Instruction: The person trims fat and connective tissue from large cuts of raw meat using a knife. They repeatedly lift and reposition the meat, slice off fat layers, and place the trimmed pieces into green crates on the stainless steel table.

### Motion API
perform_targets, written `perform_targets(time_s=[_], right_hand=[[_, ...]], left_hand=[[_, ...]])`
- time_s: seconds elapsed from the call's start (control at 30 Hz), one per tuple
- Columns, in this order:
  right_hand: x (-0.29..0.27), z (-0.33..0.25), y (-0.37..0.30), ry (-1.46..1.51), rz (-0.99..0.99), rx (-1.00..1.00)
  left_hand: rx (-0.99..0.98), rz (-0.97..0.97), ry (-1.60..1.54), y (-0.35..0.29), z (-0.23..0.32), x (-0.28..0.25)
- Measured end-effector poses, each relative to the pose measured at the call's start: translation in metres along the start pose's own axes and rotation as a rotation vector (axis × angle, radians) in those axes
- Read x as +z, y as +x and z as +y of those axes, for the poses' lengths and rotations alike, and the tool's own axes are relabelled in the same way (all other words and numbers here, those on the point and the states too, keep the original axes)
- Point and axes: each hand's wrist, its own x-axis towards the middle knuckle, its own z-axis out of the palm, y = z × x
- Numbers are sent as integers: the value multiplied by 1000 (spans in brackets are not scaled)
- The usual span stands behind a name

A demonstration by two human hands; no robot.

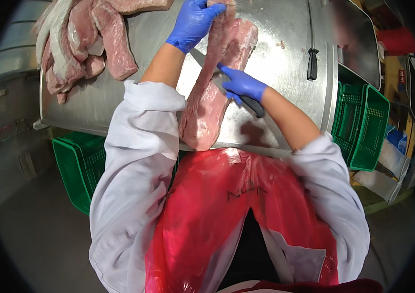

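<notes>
A long piece of pale pink meat (206,119), which looks like a pork loin, lies lengthwise on the steel table (161,36) in front of me. My left hand (192,24), in a blue glove, is closed on the upper end of a strip of meat (217,41) and holds it up off the loin. My right hand (244,84), also gloved in blue, grips a knife (253,105) by its dark handle, index finger stretched along it. The blade crosses beneath the strip, and its end shows on the left side; the middle is hidden by meat.
Several cuts of meat (83,36) are heaped at the table's far left. A sharpening steel (313,61) with a black handle lies toward the right edge. Green crates stand below the table at left (73,168) and beside it at right (371,127).
</notes>
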Motion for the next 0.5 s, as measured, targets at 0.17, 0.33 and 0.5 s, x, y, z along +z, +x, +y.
perform_targets(time_s=[0.17, 0.33, 0.5], right_hand=[[35, 21, -56, -197, -254, -98], [68, 0, -47, -113, -217, 40], [89, 4, -75, -212, -380, 54]], left_hand=[[116, 152, -150, -39, 67, -16], [138, 173, -275, -74, 109, -44], [287, 244, -299, -114, 120, -90]])
